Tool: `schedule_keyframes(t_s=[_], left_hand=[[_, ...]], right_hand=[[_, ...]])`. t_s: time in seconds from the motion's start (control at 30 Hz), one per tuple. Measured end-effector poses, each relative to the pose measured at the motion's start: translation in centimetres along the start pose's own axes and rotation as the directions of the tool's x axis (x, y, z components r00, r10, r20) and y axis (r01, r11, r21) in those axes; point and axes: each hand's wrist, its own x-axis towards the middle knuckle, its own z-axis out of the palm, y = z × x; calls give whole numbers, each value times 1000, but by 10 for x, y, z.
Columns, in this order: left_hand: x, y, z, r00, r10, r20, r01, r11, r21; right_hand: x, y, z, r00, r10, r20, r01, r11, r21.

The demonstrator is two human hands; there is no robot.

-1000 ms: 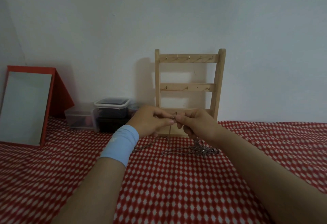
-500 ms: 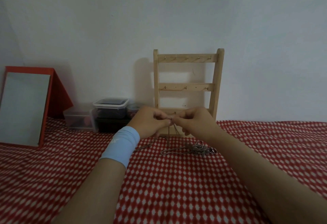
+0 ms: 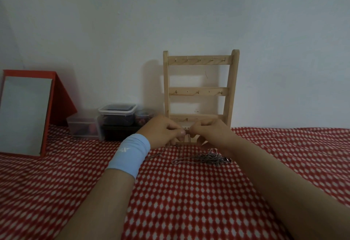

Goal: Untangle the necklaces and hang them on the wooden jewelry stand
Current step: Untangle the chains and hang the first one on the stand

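1. Far left edge of the red-and-white cloth (image 3: 189, 201): a red-framed mirror (image 3: 26, 114) stands tilted back, close to the wall.
2. Along the far edge, between the mirror and the stand, sit a low clear box (image 3: 85, 129), a lidded clear box (image 3: 117, 115) with dark contents, and a small jar (image 3: 144, 117). The two boxes touch.
3. My left hand (image 3: 162, 131), a pale blue wristband (image 3: 130, 154) on its wrist, is raised above the cloth in front of the stand's lowest bar. Its fingers are curled in, with thumb and forefinger pinched tight on a thin chain (image 3: 186, 138).
4. The thin chain is caught between the fingertips of both my hands, which nearly meet. A strand of it drops toward the cloth, but I cannot tell where it ends.
5. The wooden jewelry stand (image 3: 198, 92) stands upright at the far edge, against the wall and just behind my hands. Small hooks show on its three crossbars.
6. My right hand (image 3: 210, 131) faces the left one at the same height, fingers curled, its fingertips clamped on the same thin chain.
7. The tangle of necklaces (image 3: 208, 158) lies on the cloth just on the near side of my right hand, beside my forearm. One loop trails left from the knot.
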Motion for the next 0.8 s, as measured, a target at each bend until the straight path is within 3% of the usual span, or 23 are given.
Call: schedule_keyframes(t_s=[0.13, 0.3, 0.4, 0.53, 0.7, 0.8], left_hand=[[1, -3, 3, 1000, -17, 25, 17, 1000, -25], [1, 0, 3, 996, -17, -88, 1, 983, -184], [1, -1, 4, 994, -38, -105, 22, 989, -147], [1, -1, 8, 985, 15, -175, -24, 999, -49], [5, -2, 18, 984, 60, -170, -54, 998, 43], [5, -3, 19, 993, 29, -118, -38, 996, -76]], right_hand=[[0, 2, 3, 995, 94, 46, -100, 984, 149], [-1, 3, 4, 996, 82, 38, -87, 989, 124], [-2, 3, 6, 996, 82, 43, -86, 991, 100], [1, 3, 10, 983, 166, 76, -178, 965, 191], [1, 3, 7, 984, 176, 34, -175, 984, -37], [3, 3, 3, 970, 213, 112, -217, 976, 25]])
